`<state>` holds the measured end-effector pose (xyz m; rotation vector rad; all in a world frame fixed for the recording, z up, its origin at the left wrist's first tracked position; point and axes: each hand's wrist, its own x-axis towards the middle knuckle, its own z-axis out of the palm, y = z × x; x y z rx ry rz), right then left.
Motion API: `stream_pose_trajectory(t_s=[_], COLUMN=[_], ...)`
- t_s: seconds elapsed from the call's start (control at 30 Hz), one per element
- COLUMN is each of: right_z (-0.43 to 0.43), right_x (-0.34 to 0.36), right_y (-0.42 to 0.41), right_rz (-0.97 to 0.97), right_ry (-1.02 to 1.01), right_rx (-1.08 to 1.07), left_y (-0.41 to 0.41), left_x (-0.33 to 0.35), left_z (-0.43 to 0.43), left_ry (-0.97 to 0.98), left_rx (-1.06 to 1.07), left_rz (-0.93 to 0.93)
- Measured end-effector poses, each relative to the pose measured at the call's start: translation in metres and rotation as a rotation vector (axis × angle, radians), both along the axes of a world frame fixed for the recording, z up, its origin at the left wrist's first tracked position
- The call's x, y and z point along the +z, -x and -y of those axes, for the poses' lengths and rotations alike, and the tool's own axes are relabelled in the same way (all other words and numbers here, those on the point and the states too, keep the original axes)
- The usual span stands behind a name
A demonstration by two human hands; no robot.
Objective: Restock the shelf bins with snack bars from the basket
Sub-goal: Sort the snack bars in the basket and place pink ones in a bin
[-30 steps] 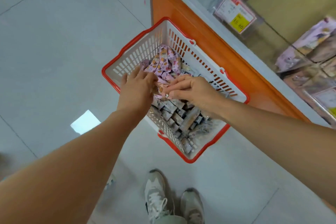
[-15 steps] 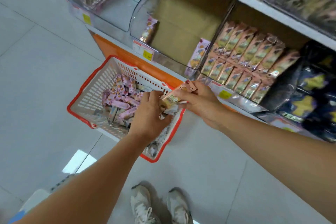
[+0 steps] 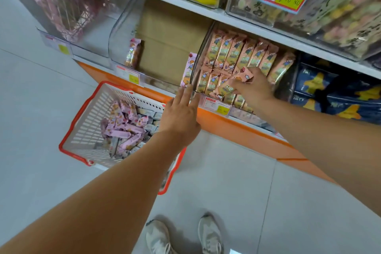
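Note:
A white basket with a red rim (image 3: 82, 113) stands on the floor, holding pink snack bars (image 3: 125, 128) and several grey ones. My right hand (image 3: 254, 88) grips peach-wrapped snack bars (image 3: 231, 86) inside a clear shelf bin (image 3: 195, 68) that is filled with rows of the same peach bars (image 3: 243, 53). My left hand (image 3: 181, 113) hovers with straight fingers just left of that bin's front corner, holding nothing.
The bin to the left (image 3: 121, 33) holds two lone pink bars and a brown cardboard box (image 3: 171, 43). Dark blue packs (image 3: 338, 93) fill the bin on the right. An orange shelf base (image 3: 226, 126) runs below. My shoes (image 3: 183, 235) stand on grey floor tiles.
Both hands have lifted out of the basket. My right hand carried peach bars up into the shelf bin. My left hand let go and now hovers empty beside the bin.

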<state>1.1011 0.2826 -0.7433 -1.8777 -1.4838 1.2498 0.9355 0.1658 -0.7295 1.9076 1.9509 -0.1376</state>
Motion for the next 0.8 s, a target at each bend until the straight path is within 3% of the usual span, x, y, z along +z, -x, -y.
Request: stream_pose_trajectory(t_s=[0.13,0.23,0.5,0.63,0.8], right_z=[-0.006,-0.007,0.021,0.053,0.095], right_x=[-0.01,-0.012,-0.015,-0.009,-0.032], right_y=[0.024,0.037,0.039,0.063,0.107], right_rz=[-0.005,-0.107,0.051,-0.021,-0.063], right_ry=[0.041,0.005,-0.33,-0.35,-0.188], right_rx=[0.111,0.046,0.086,0.271,0.544], left_y=[0.006,0.012,0.035,0.055,0.088], left_x=[-0.008,-0.012,-0.022,-0.033,-0.052], left_z=[0.0,0.002,0.023,0.046,0.088], left_ry=[0.03,0.05,0.061,0.101,0.167], left_rx=[-0.017,-0.004,0.08,0.154,0.242], left_rz=[-0.014,0.008,0.086,0.077,0.042])
